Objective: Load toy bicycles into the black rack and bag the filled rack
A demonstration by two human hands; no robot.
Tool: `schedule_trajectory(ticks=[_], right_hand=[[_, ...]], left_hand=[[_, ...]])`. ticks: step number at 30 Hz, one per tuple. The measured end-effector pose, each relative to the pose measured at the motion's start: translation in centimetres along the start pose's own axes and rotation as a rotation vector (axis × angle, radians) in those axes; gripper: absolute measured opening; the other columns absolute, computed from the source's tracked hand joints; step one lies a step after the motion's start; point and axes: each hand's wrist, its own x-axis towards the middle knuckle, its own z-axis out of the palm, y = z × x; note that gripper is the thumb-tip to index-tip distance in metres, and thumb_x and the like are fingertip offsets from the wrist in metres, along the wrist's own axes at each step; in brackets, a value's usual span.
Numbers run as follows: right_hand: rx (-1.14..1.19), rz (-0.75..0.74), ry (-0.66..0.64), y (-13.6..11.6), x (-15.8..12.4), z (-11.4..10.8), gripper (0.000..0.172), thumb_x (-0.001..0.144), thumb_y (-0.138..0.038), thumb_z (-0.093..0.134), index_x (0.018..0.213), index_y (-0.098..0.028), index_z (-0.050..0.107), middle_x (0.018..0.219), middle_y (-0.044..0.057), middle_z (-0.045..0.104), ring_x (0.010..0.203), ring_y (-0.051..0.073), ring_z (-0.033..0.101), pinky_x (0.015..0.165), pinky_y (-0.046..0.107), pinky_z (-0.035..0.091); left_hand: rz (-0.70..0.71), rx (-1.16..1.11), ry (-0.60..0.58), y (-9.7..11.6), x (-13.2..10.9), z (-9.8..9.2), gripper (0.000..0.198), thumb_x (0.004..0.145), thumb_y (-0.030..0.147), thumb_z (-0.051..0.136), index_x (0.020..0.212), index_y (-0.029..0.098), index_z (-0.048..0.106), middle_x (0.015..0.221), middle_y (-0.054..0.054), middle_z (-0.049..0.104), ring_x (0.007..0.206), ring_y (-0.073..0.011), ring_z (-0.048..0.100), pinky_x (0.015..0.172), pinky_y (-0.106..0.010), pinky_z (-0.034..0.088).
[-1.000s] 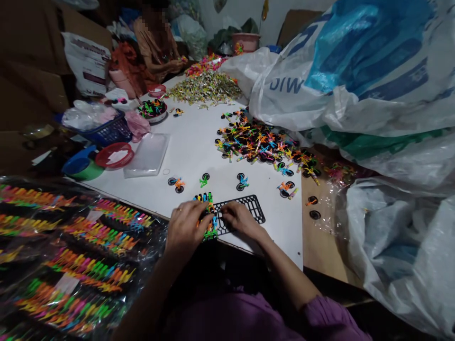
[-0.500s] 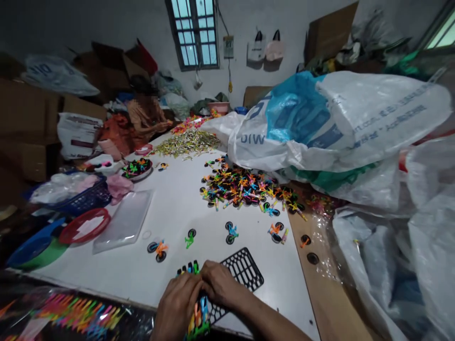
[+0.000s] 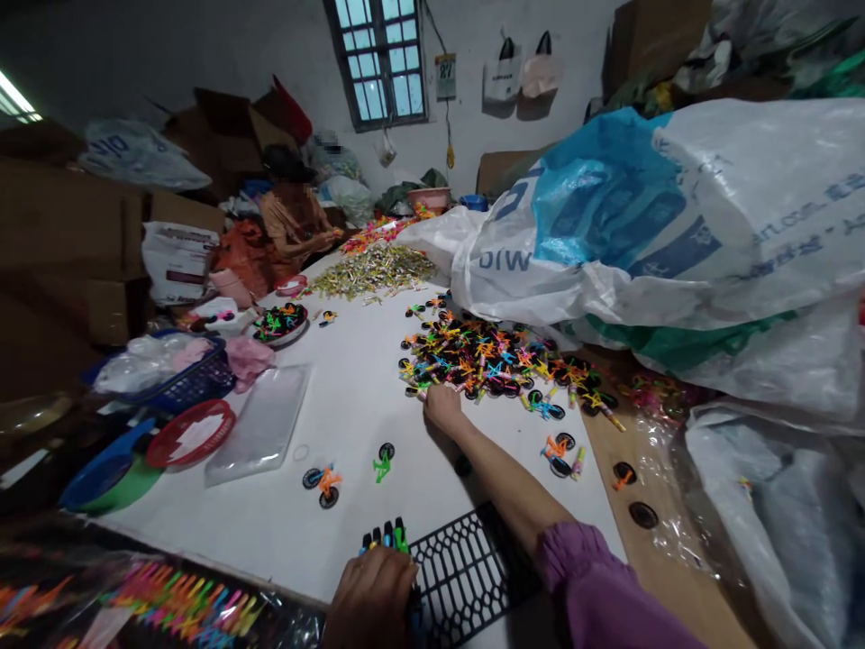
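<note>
- The left hand point(image 3: 370, 599) is at the near edge of the desk. It is clenched around a row of small toy bicycles point(image 3: 385, 538), and their coloured tops stand up above the fingers.
- This row is just beside a black plastic lattice frame point(image 3: 473, 577), which lies flat on the desk point(image 3: 351, 379).
- The right hand point(image 3: 442, 406) is stretched forward from a purple sleeve point(image 3: 587, 581). Its fingers touch the near edge of a big pile of toy bicycles point(image 3: 487, 356). I cannot tell if they are holding a piece.
- Three single toy bicycles lie apart on the white top, between the pile and the frame: one orange point(image 3: 323, 485), one green point(image 3: 383, 462) and one orange near the right edge point(image 3: 558, 453).
- Loose black wheels point(image 3: 642, 515) lie on a brown board beside the desk, on a clear plastic sheet.
- At the lower left, a clear bag with rows of colourful bicycles point(image 3: 189, 613) lies beside the desk.
- Further along the desk are a clear plastic tray point(image 3: 260, 424), a bowl of bicycle parts point(image 3: 280, 324) and a heap of small yellow-green pieces point(image 3: 371, 270).
- A co-worker point(image 3: 294, 216) sits at the far end, with both hands near a colourful heap point(image 3: 378, 233).
- Large white and blue sacks point(image 3: 608, 216) rise along the right side.
</note>
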Motion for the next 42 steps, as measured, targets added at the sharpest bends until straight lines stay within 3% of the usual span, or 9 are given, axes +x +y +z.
schedule_trajectory(ticks=[7, 11, 15, 19, 21, 25, 30, 36, 42], right_hand=[[-0.057, -0.110, -0.036, 2.8, -6.2, -0.5, 0.027, 0.089, -0.036, 0.044, 0.098, -0.017, 0.061, 0.097, 0.011, 0.064, 0.089, 0.021, 0.060, 0.071, 0.028, 0.043], [-0.183, -0.043, -0.037, 3.5, -7.7, -1.9, 0.024, 0.089, -0.027, 0.044, 0.095, -0.013, 0.063, 0.093, 0.015, 0.064, 0.088, 0.024, 0.061, 0.071, 0.031, 0.045], [-0.208, -0.074, 0.023, 1.8, -5.5, -2.5, 0.027, 0.083, -0.006, 0.040, 0.100, -0.007, 0.061, 0.099, 0.020, 0.060, 0.093, 0.025, 0.058, 0.073, 0.031, 0.046], [-0.156, -0.268, 0.036, -2.3, -1.0, -1.3, 0.031, 0.084, -0.006, 0.039, 0.108, -0.012, 0.057, 0.114, 0.015, 0.054, 0.103, 0.021, 0.051, 0.079, 0.029, 0.045], [-0.135, -0.308, 0.028, -4.1, 0.5, -0.3, 0.030, 0.083, -0.005, 0.039, 0.107, -0.010, 0.057, 0.115, 0.016, 0.053, 0.108, 0.023, 0.047, 0.080, 0.030, 0.045], [-0.126, -0.351, -0.003, -5.5, -0.8, 1.9, 0.028, 0.082, -0.003, 0.039, 0.100, -0.005, 0.060, 0.109, 0.020, 0.055, 0.106, 0.026, 0.048, 0.077, 0.032, 0.046], [-0.145, -0.357, -0.123, -2.8, -4.9, 1.8, 0.023, 0.081, -0.011, 0.045, 0.096, -0.009, 0.063, 0.093, 0.016, 0.060, 0.084, 0.023, 0.059, 0.069, 0.030, 0.047], [-0.143, -0.428, -0.163, 1.4, -4.2, -0.6, 0.034, 0.085, -0.010, 0.042, 0.114, -0.019, 0.056, 0.108, 0.011, 0.055, 0.093, 0.021, 0.056, 0.073, 0.028, 0.044], [-0.214, -0.500, -0.161, 3.0, -4.2, -1.5, 0.021, 0.085, -0.015, 0.047, 0.097, -0.016, 0.064, 0.105, 0.012, 0.054, 0.096, 0.022, 0.051, 0.071, 0.026, 0.042]], left_hand=[[-0.035, -0.032, 0.031, -1.9, 1.6, -1.9, 0.019, 0.086, 0.017, 0.041, 0.084, 0.020, 0.059, 0.080, -0.002, 0.061, 0.073, -0.0156, 0.054, 0.066, -0.028, 0.041], [-0.090, -0.115, 0.071, -1.1, 1.5, -1.9, 0.023, 0.091, 0.022, 0.038, 0.079, 0.021, 0.057, 0.074, 0.000, 0.059, 0.070, -0.0137, 0.054, 0.066, -0.026, 0.040], [-0.131, -0.114, 0.056, -0.4, 0.7, -1.2, 0.024, 0.090, 0.019, 0.036, 0.080, 0.020, 0.058, 0.078, -0.002, 0.059, 0.073, -0.0154, 0.053, 0.068, -0.029, 0.040], [0.005, 0.009, 0.036, -0.6, 0.5, -1.2, 0.022, 0.080, 0.010, 0.041, 0.085, 0.020, 0.060, 0.082, -0.004, 0.061, 0.076, -0.0178, 0.053, 0.067, -0.031, 0.040], [-0.013, 0.030, 0.007, -0.7, 0.5, -1.4, 0.021, 0.077, 0.009, 0.043, 0.082, 0.021, 0.060, 0.079, -0.004, 0.060, 0.073, -0.0173, 0.053, 0.064, -0.030, 0.041], [-0.052, 0.016, -0.027, -0.8, 0.4, -1.4, 0.021, 0.078, 0.008, 0.043, 0.077, 0.022, 0.059, 0.075, -0.001, 0.060, 0.069, -0.0162, 0.052, 0.061, -0.029, 0.040], [-0.052, 0.008, -0.091, -1.4, 0.4, -1.5, 0.019, 0.083, 0.012, 0.043, 0.081, 0.022, 0.059, 0.079, -0.001, 0.060, 0.074, -0.0167, 0.053, 0.067, -0.029, 0.040], [0.055, 0.024, -0.058, -1.4, 0.8, -2.3, 0.016, 0.083, 0.015, 0.046, 0.085, 0.019, 0.061, 0.084, -0.003, 0.062, 0.080, -0.0187, 0.053, 0.068, -0.030, 0.039], [-0.220, -0.190, -0.050, -0.7, 1.4, -2.5, 0.018, 0.089, 0.027, 0.045, 0.080, 0.019, 0.058, 0.077, -0.001, 0.059, 0.074, -0.0146, 0.054, 0.070, -0.027, 0.040]])
